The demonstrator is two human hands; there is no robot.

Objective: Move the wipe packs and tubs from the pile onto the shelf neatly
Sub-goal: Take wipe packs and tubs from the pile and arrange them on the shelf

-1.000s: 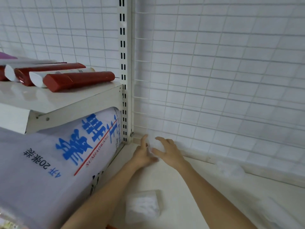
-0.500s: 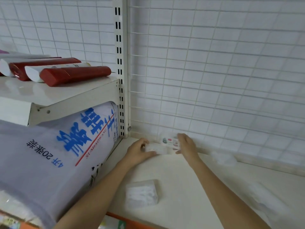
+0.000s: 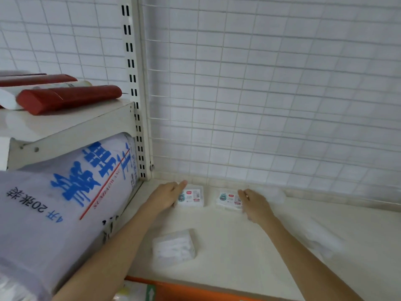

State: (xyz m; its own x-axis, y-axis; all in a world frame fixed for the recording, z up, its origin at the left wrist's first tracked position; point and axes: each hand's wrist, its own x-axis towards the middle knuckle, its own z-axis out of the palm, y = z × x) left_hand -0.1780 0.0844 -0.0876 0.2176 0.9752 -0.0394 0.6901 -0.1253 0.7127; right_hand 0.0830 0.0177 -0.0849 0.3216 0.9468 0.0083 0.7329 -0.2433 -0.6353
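Two small white labelled wipe packs, left one (image 3: 191, 196) under the left hand (image 3: 167, 195), right one (image 3: 229, 199) touched by the right hand (image 3: 256, 205), lie on the cream shelf (image 3: 227, 246); hands apart, a clear-wrapped white pack (image 3: 173, 246) unsorted

I see the shelf (image 3: 238, 246) as smooth, cream painted metal with a soft sheen. The two small wipe packs (image 3: 192, 197) at the far edge look like glossy printed plastic film, the near pack (image 3: 173, 246) clear, crinkled wrap. Behind them, thin white-coated wire mesh (image 3: 260, 105). On the left, a big matt plastic-wrapped bale (image 3: 54, 203) and glossy red tubes (image 3: 69, 98)
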